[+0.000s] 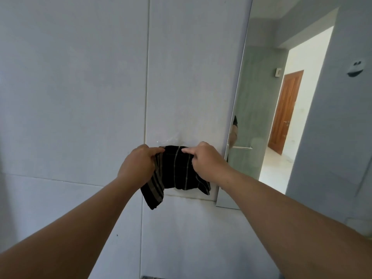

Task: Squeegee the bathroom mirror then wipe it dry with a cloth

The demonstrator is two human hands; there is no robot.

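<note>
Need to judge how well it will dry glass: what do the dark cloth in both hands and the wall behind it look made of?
The black cloth with pale tan stripes looks like thin woven fabric, likely cotton: it drapes limp and bunches where the left hand and right hand pinch it. The pale grey wall looks like large matte tiles, given its straight grout seams. The mirror is glossy glass, reflecting a doorway.

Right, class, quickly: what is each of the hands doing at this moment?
Left hand: closed, gripping the cloth's left edge.
Right hand: closed, gripping the cloth's right edge.
</note>
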